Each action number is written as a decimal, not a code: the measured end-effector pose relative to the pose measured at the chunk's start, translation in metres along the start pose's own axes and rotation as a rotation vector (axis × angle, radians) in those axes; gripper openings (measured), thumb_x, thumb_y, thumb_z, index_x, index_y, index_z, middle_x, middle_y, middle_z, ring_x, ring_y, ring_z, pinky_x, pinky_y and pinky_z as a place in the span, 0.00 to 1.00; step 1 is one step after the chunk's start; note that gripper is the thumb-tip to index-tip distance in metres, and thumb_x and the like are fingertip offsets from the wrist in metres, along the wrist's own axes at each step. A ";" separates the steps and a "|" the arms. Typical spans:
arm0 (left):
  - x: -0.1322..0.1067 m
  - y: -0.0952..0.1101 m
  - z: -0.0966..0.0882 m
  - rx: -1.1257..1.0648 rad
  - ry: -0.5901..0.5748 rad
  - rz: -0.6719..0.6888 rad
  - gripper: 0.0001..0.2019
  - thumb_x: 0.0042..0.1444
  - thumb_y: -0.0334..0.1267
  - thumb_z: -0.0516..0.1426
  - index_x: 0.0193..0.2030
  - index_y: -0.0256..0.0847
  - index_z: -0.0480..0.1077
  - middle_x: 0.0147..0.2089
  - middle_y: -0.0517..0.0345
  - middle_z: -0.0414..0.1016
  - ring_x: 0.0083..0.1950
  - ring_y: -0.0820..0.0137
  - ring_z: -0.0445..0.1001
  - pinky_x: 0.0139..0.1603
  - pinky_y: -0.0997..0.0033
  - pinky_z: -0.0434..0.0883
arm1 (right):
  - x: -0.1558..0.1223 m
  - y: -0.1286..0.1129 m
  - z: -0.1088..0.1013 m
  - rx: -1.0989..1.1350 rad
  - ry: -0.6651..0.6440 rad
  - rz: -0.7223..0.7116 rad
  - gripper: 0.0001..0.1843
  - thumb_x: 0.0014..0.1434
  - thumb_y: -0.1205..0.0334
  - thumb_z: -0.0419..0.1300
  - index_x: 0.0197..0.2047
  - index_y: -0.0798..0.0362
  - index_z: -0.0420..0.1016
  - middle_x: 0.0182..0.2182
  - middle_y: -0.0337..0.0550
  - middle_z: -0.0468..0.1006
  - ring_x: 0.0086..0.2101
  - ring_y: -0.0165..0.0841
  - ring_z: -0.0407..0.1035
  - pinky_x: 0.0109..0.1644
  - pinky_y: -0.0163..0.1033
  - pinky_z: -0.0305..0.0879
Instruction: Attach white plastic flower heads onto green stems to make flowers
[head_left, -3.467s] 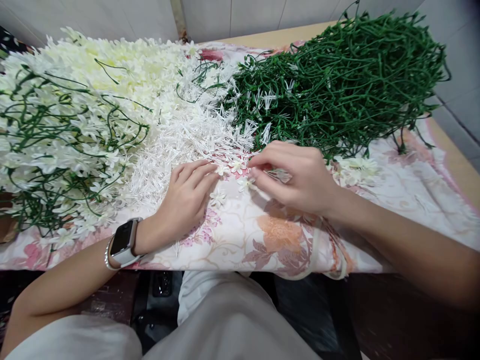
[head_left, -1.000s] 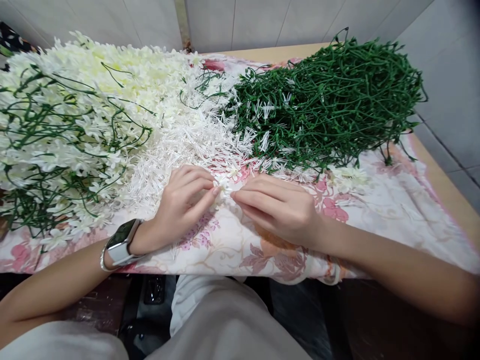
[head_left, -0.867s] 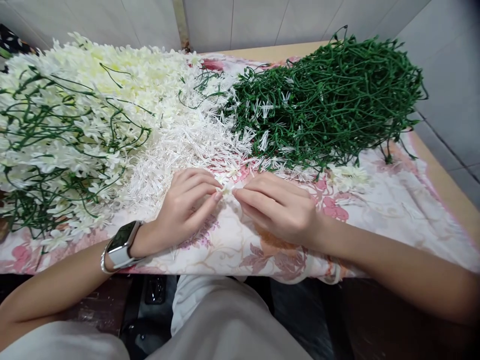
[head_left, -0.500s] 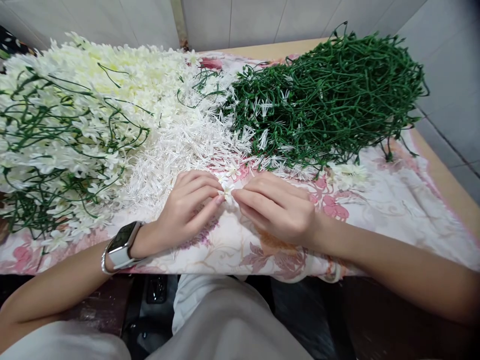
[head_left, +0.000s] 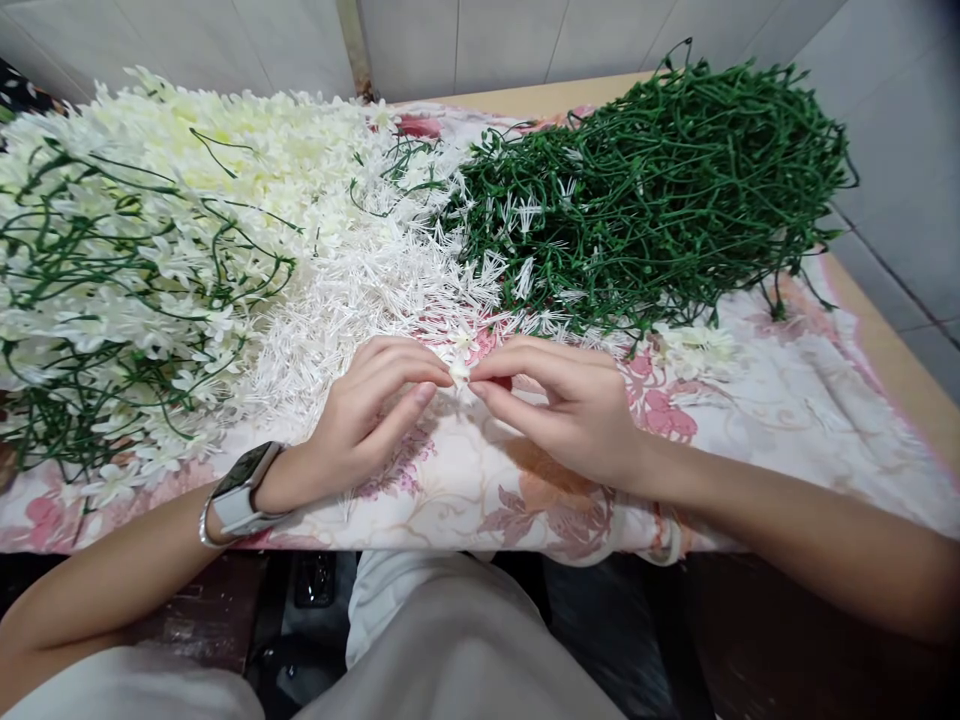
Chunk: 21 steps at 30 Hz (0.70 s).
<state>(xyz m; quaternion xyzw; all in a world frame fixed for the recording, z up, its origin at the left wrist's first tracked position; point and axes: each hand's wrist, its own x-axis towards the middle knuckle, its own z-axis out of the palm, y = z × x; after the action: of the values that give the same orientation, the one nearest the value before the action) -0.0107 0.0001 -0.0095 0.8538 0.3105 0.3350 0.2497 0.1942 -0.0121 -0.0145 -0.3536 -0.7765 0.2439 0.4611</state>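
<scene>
A small white artificial flower (head_left: pixel 459 372) is held between my two hands, low over the cloth. My left hand (head_left: pixel 382 415), with a watch on its wrist, grips the flower's left side with its fingertips; the thumb tip lies a little behind the forefinger's. From the right, my right hand (head_left: pixel 574 405) pinches the flower between thumb and forefinger. Just beyond them another white blossom (head_left: pixel 463 340) lies on the cloth. Loose thin white stamen pieces (head_left: pixel 360 290) spread out beyond my left hand.
Green plastic stems (head_left: pixel 660 190) are heaped at the back right. White and cream blossoms (head_left: pixel 210 130), some with green stems, pile up on the left. A floral cloth (head_left: pixel 795 420) covers the table, whose wooden edge (head_left: pixel 892 330) shows at right. A tiled wall (head_left: pixel 510 40) stands behind.
My right hand has turned, so that its thumb and forefinger now show apart behind the pinch. The left thumb has drawn back slightly from the flower. The piles are unchanged.
</scene>
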 end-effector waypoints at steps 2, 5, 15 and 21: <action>-0.001 -0.001 0.001 -0.003 0.042 -0.039 0.07 0.60 0.31 0.54 0.44 0.41 0.67 0.42 0.54 0.72 0.48 0.68 0.69 0.51 0.63 0.67 | 0.000 -0.001 -0.001 0.055 -0.002 0.069 0.05 0.56 0.73 0.58 0.34 0.56 0.74 0.29 0.41 0.77 0.29 0.26 0.70 0.33 0.33 0.66; -0.002 -0.003 0.003 0.001 0.064 -0.040 0.07 0.58 0.31 0.56 0.43 0.40 0.67 0.41 0.55 0.72 0.47 0.69 0.69 0.50 0.64 0.67 | 0.000 -0.002 -0.001 0.105 -0.008 0.127 0.05 0.56 0.73 0.59 0.33 0.55 0.75 0.28 0.39 0.77 0.29 0.26 0.70 0.33 0.32 0.66; -0.002 -0.003 0.004 -0.052 0.093 -0.004 0.07 0.56 0.29 0.58 0.41 0.41 0.69 0.38 0.57 0.74 0.43 0.70 0.71 0.45 0.66 0.69 | -0.002 -0.001 0.004 0.120 -0.011 0.171 0.04 0.56 0.72 0.59 0.34 0.56 0.75 0.29 0.40 0.78 0.30 0.26 0.71 0.35 0.33 0.67; -0.003 -0.004 0.005 -0.160 0.083 -0.076 0.08 0.54 0.30 0.59 0.42 0.41 0.70 0.39 0.55 0.74 0.44 0.69 0.72 0.46 0.66 0.69 | -0.003 -0.002 0.004 0.016 0.033 0.128 0.05 0.55 0.73 0.58 0.32 0.55 0.73 0.28 0.38 0.76 0.28 0.25 0.69 0.33 0.32 0.65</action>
<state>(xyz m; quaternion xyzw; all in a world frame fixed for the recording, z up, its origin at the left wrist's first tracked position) -0.0104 -0.0001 -0.0161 0.8041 0.3249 0.3841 0.3168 0.1911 -0.0159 -0.0162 -0.4027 -0.7426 0.2729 0.4602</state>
